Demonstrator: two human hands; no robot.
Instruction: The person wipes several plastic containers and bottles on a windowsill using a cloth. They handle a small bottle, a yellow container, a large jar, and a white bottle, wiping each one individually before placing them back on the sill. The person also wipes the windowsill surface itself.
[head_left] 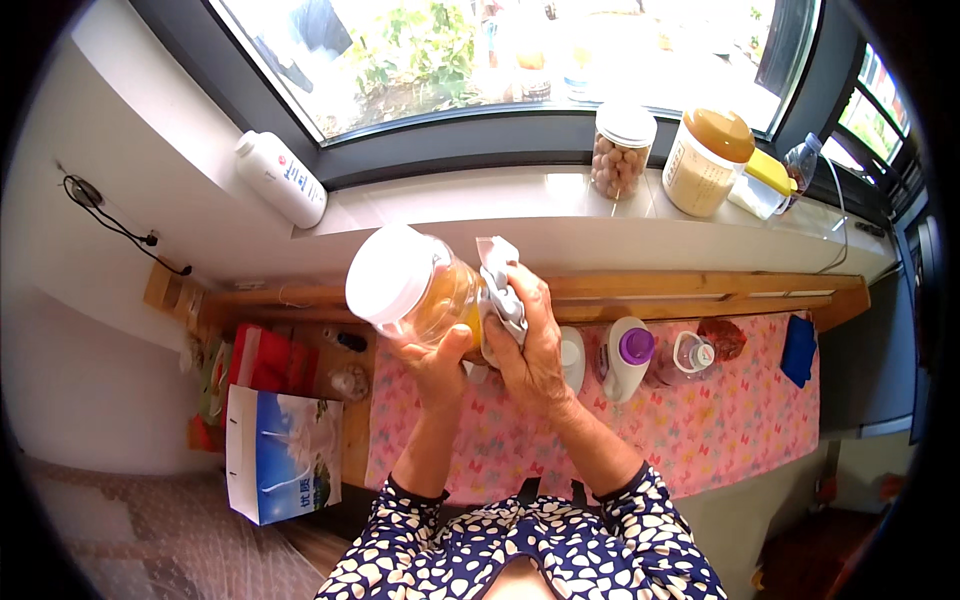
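Observation:
A clear jar with a white lid is tilted to the left above the table, with something yellowish showing in its lower part. My left hand grips it from below, thumb against its side. In my right hand is a crumpled grey-white cloth, pressed to the base end of the jar. Part of the cloth and the jar's base are hidden by my fingers. Behind my right hand a white round-topped container stands on the table.
On the pink patterned tablecloth stand a white bottle with a purple cap, a clear bottle and a blue cloth. The windowsill holds a white bottle, a nut-filled jar and a brown-lidded tub. A paper bag sits at left.

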